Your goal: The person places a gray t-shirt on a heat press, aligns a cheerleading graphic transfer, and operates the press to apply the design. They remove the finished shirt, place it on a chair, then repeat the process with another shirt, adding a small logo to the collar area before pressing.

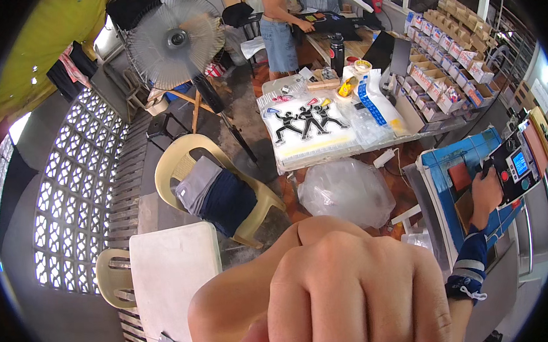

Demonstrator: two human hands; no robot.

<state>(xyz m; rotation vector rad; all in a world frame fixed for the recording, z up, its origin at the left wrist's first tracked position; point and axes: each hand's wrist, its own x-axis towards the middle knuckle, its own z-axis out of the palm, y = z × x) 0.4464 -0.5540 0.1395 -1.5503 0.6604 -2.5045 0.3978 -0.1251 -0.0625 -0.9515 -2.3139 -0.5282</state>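
My left hand (pixel 354 287) is raised very close to the camera, its fingers curled into a fist; nothing shows in it, though its inner side is hidden. At the right, my right hand (pixel 486 191) is closed around the black handle (pixel 487 165) of a heat press. The control box (pixel 511 172) of the press has a lit display, a red button and a dial. Below and left of it lies the blue press bed (pixel 479 146), with a reddish-brown pad (pixel 460 176) on it. A band with grey stripes is around my right forearm.
Ahead stands a table (pixel 319 157) with a printed sheet (pixel 306 123), tape rolls and a black bottle (pixel 337 54). Boxes (pixel 449 59) are stacked behind the press. A pedestal fan (pixel 177 38), a chair (pixel 176 162) with folded clothes (pixel 217 192) and a white table (pixel 177 269) are leftward. Another person (pixel 277 31) stands beyond.
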